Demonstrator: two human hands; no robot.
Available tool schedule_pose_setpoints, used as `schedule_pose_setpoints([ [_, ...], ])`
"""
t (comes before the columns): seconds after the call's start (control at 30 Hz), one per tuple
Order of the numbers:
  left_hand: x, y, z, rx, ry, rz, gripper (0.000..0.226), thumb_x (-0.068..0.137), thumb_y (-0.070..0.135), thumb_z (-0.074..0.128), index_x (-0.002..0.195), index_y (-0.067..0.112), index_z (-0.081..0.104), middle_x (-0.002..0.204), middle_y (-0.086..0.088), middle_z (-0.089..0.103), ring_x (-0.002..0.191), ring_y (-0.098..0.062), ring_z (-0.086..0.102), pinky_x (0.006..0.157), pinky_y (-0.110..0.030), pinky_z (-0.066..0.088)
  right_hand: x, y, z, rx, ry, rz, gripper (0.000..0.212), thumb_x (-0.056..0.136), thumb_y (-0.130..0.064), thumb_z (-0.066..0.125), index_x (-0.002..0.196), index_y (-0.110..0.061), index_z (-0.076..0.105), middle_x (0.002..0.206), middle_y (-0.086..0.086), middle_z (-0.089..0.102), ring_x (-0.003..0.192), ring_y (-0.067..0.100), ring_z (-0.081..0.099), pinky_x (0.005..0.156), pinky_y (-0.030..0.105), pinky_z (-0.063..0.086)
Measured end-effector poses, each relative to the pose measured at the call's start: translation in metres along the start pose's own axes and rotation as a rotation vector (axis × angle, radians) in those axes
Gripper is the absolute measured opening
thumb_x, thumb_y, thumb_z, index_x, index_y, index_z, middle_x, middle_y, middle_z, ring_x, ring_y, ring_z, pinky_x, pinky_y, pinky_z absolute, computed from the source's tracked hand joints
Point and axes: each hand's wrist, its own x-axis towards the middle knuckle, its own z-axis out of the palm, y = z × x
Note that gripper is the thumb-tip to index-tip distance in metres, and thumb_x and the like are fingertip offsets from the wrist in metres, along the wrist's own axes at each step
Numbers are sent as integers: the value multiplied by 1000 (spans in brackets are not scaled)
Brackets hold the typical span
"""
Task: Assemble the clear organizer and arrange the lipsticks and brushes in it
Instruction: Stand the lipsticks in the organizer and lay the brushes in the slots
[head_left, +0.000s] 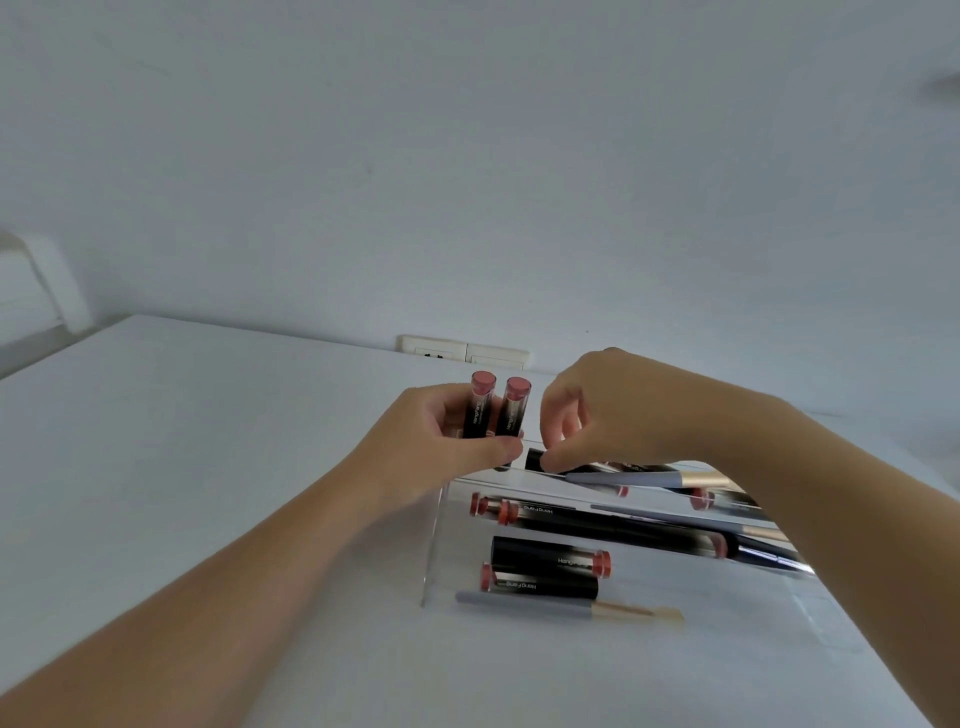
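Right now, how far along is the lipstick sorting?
Early on. The clear organizer stands on the table. The left hand holds two lipsticks upright at its top; the right hand pinches another lying there. A lipstick and a brush lie near the base, unsorted.

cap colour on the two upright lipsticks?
Pinkish-red caps on the two upright lipsticks, black bodies; head view.

A white table (208, 467) runs back to a white wall. On it stands the clear organizer (441, 545), near the far edge. In front of the organizer lie two black lipsticks (545, 558) side by side, and just nearer a grey-handled brush (524, 600) lies crosswise.
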Motion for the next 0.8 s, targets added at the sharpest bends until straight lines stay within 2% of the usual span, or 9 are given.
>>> schedule_pose_setpoints([
  [0.1,0,-1,0,-1,-2,-2,25,69,41,83,93,34,79,93,4,80,88,-14,77,96,-37,57,1,-1,-3,-45,-24,-25,11,76,-47,76,79,-39,68,78,-18,66,73,0,62,64,23,47],
  [0.2,1,-2,0,-2,-2,8,21,72,34,83,93,33,80,87,8,78,85,-13,76,93,-36,58,2,-2,-3,-14,-47,-71,15,79,-39,75,88,-44,64,83,-23,63,78,-7,58,66,21,45],
  [0.27,1,-3,0,-5,-8,13,23,71,32,83,94,32,79,86,10,77,85,-12,76,93,-36,59,2,-3,-3,13,-68,-96,20,80,-36,74,86,-50,61,86,-30,61,79,-9,57,65,20,42],
  [0.33,1,-3,0,-9,-9,12,25,69,34,83,94,31,80,87,9,77,85,-13,75,94,-39,59,1,-2,-3,29,-72,-111,23,80,-35,73,85,-54,62,84,-27,62,79,-7,57,66,20,44],
  [0.43,2,-3,0,6,2,12,22,69,37,83,90,32,79,83,8,76,83,-14,76,94,-42,59,0,3,-2,66,-59,-108,21,81,-34,73,94,-51,71,85,-19,64,82,-1,58,69,20,47],
  [0.53,1,-3,0,2,-3,8,22,69,40,83,89,32,79,87,6,78,85,-15,76,94,-45,59,-1,6,0,40,-80,-121,22,85,-35,70,100,-51,73,88,-19,61,86,-5,55,68,15,40],
  [0.67,1,-3,0,0,4,6,26,67,42,83,91,32,79,88,4,78,85,-16,76,95,-45,58,-1,5,-2,-51,-102,-145,18,89,-34,66,102,-45,72,89,-19,59,87,-14,49,70,16,37],
  [0.8,1,-2,0,3,2,4,26,68,41,83,92,33,79,92,3,79,87,-15,77,94,-40,59,-6,2,-5,-74,-87,-163,17,88,-28,65,96,-44,67,92,-18,60,87,-10,52,77,22,47],
])
